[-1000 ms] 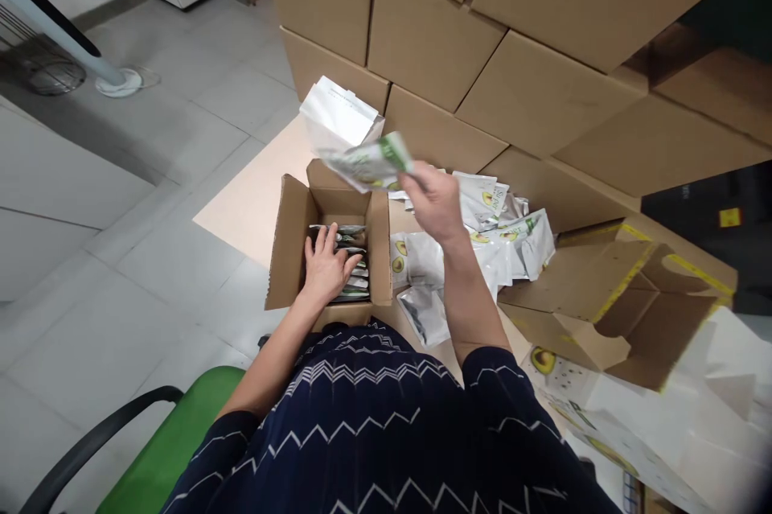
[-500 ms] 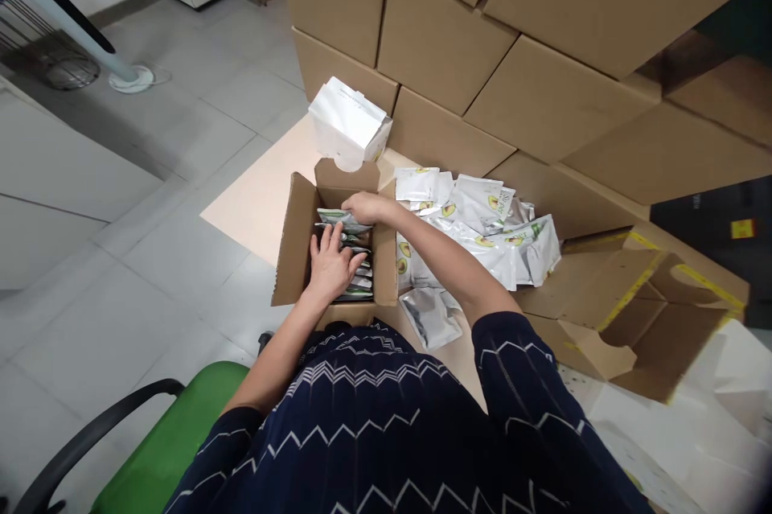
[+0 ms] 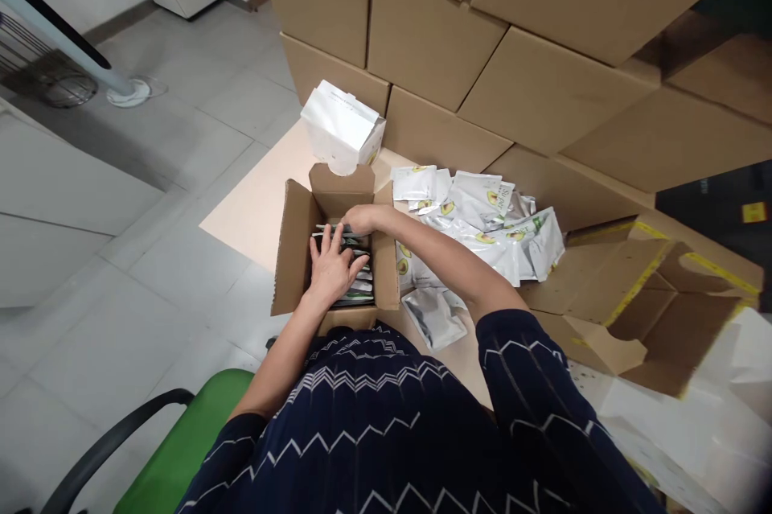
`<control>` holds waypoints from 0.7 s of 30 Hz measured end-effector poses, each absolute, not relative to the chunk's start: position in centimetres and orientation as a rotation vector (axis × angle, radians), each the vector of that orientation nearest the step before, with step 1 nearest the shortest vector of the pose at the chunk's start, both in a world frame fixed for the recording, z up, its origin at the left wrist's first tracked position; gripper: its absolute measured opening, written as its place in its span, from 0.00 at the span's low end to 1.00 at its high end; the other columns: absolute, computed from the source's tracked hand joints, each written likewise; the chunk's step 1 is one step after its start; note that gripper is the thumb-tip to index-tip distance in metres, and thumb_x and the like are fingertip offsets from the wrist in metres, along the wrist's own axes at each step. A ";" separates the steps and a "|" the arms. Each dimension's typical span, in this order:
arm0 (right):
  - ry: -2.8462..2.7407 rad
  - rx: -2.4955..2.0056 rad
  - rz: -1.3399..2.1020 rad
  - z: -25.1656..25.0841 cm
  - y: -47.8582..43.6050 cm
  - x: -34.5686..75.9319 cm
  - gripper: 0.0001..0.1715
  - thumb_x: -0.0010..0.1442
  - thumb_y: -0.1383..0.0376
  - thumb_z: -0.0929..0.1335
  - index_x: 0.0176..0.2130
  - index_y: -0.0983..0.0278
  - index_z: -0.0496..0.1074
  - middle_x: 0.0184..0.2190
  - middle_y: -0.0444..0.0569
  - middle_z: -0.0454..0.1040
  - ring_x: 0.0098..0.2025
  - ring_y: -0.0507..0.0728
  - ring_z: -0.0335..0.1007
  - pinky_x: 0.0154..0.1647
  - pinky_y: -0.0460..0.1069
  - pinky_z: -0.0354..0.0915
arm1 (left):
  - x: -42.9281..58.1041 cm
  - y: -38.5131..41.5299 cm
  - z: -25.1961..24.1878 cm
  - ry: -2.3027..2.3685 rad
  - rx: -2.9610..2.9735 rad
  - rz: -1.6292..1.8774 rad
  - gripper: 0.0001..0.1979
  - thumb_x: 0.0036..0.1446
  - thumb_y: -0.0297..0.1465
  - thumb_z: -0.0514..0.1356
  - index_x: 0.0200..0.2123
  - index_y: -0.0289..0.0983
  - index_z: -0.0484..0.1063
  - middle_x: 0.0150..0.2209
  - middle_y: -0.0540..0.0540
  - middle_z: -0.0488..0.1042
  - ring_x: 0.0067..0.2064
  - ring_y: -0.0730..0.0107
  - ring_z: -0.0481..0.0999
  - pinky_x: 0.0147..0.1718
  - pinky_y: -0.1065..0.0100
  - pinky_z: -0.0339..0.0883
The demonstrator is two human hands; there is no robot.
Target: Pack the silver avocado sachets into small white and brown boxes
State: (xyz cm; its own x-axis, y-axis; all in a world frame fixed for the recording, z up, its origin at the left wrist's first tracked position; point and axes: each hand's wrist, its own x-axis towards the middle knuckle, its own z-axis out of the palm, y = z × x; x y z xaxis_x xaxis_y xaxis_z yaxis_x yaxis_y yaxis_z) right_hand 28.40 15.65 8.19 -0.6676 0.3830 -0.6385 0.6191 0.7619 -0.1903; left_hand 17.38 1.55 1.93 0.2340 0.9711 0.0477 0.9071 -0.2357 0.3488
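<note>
An open cardboard box [image 3: 293,248] stands in front of me, with a row of upright foil sachets [image 3: 360,289] inside. My left hand [image 3: 331,266] rests on the tops of these sachets, its fingers spread apart. At the far end of the row, my right hand [image 3: 360,219] reaches in from the right with curled fingers pinching the top of a sachet. Most of that sachet is hidden by the hands and the other packets. To the right of the box lies a loose pile of white sachets [image 3: 476,204] printed with avocados; a silvery sachet [image 3: 435,319] lies nearer me.
A white carton [image 3: 343,124] stands behind the box. Stacked brown cartons [image 3: 437,39] form a wall at the back. On the right lies an open cardboard box [image 3: 681,321] with yellow edges. A green chair [image 3: 199,433] is at lower left.
My right hand has pushed slightly down into the box, and the sachet at its fingers sits lower among the others. My left hand stays on the row. The view has shifted a little.
</note>
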 end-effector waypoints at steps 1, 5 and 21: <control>2.383 0.763 -0.556 8.2 15.6 28.6 0.21 0.63 0.72 0.65 0.53 0.70 0.78 0.52 0.61 0.79 0.50 0.59 0.78 0.45 0.47 0.66 | 17.4 1.6 1.9 1.760 2.264 0.366 0.21 0.66 0.45 0.55 0.31 0.37 0.78 0.72 0.39 0.54 0.73 0.36 0.47 0.65 0.27 0.45; 2.659 0.956 -0.948 8.5 15.8 30.5 0.16 0.64 0.71 0.65 0.48 0.67 0.80 0.47 0.56 0.82 0.46 0.56 0.78 0.46 0.47 0.67 | 17.4 1.5 1.8 1.756 2.284 0.315 0.21 0.66 0.45 0.56 0.32 0.37 0.78 0.72 0.36 0.55 0.73 0.35 0.48 0.65 0.27 0.44; 1.494 2.888 -0.626 -6.4 23.4 45.8 0.40 0.62 0.54 0.70 0.63 0.75 0.61 0.62 0.75 0.62 0.62 0.72 0.65 0.62 0.60 0.62 | 17.5 1.4 1.5 1.764 2.297 0.290 0.19 0.65 0.44 0.58 0.32 0.36 0.79 0.72 0.34 0.54 0.73 0.37 0.48 0.65 0.28 0.45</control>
State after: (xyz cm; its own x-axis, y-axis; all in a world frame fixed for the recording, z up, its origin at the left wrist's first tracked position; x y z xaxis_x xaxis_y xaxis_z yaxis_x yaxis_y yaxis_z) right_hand 45.75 23.41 -6.36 0.5246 0.8135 -0.2511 0.7498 -0.5811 -0.3164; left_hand 17.52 1.40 1.47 0.2553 0.9667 0.0165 0.9210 -0.2484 0.3000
